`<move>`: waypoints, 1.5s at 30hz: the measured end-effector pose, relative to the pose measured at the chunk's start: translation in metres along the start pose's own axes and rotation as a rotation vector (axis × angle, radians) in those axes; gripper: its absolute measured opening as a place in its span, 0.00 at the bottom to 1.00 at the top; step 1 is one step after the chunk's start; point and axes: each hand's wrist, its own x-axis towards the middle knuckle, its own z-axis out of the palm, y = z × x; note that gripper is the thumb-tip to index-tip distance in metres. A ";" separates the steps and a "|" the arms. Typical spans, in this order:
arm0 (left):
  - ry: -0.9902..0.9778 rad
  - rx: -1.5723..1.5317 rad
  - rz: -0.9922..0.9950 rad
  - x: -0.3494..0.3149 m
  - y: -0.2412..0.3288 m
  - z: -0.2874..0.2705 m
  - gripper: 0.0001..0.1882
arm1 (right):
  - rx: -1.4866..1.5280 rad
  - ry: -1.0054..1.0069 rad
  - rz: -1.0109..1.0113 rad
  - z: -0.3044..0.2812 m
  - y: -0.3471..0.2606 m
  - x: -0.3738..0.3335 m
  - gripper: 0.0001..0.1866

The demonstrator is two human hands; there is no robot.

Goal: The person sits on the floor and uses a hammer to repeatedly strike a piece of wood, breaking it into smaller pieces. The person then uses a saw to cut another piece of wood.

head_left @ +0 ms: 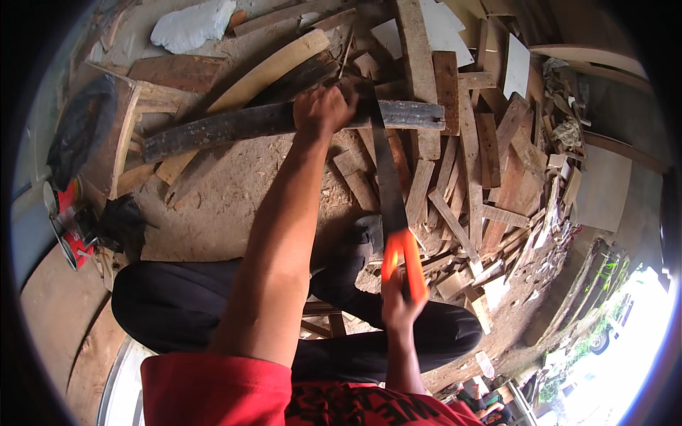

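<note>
A long, dark, weathered plank (234,126) lies crosswise in front of me, raised over other timber. My left hand (325,108) is closed over it, right of its middle. My right hand (403,305) grips a handsaw (390,177) by its bright orange handle. The saw's dark blade points away from me and crosses the plank just right of my left hand. Whether its teeth have entered the wood cannot be made out. The plank's right end extends past the blade, over a pale upright board (419,64).
Wood offcuts (490,153) are heaped on the right. A pale curved timber (273,71) lies under the plank. At left stand a wooden frame (124,138) and a red tin (71,245). A white sack (192,27) lies at the back. My bent legs (177,302) are close below.
</note>
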 end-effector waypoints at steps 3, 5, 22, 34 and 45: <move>-0.078 0.003 0.017 0.003 0.000 -0.003 0.31 | -0.030 0.044 -0.153 0.058 0.010 0.085 0.17; -0.098 0.024 0.017 0.002 0.004 -0.006 0.31 | 0.094 0.051 -0.036 0.082 -0.017 0.125 0.05; -0.007 0.026 0.004 0.005 -0.002 0.004 0.31 | -0.051 -0.042 -0.119 0.073 -0.007 0.116 0.07; -0.058 0.083 0.034 0.009 0.001 -0.007 0.32 | -0.073 -0.021 -0.185 0.079 0.010 0.113 0.07; -0.046 0.070 0.000 -0.001 0.004 -0.002 0.31 | 0.110 -0.218 0.040 0.085 -0.023 0.150 0.23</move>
